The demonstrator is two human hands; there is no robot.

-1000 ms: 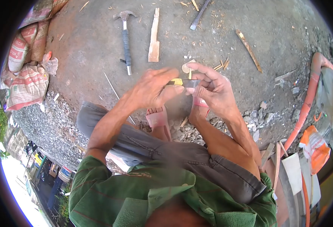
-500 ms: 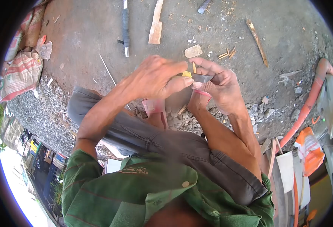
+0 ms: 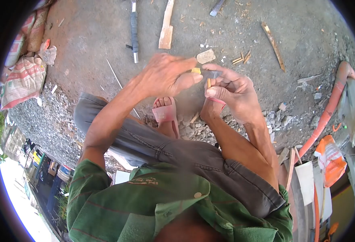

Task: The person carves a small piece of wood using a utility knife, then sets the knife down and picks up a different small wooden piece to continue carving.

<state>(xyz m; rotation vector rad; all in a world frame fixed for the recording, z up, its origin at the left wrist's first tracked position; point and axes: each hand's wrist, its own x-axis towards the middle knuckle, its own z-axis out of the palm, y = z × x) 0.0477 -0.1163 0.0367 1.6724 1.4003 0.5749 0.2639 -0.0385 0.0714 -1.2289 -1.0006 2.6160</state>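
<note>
My left hand (image 3: 167, 74) is closed, thumb and fingers pinching a small yellow-handled knife (image 3: 196, 70). Its dark blade points right, toward my other hand, and overlaps the fingers there. Between the thumb and fingers of my right hand (image 3: 232, 86) a short, thin wooden stick (image 3: 209, 83) stands nearly upright. Both hands are raised over my feet in pink sandals (image 3: 165, 113). Just beyond the fingertips, a pale flat block (image 3: 205, 56) lies on the ground.
Ahead lie a metal bar with a wrapped grip (image 3: 134, 34), a wood strip (image 3: 166, 34), a split stick (image 3: 273, 45) and short wooden pieces (image 3: 242, 59). Sacks (image 3: 24, 78) rest at left, near gravel (image 3: 48, 119). A thick pink hose (image 3: 326, 111) bends along the right.
My left hand has moved slightly up and left with the knife, uncovering my left foot. The blade now lies higher against the stick in my right hand, which has barely moved.
</note>
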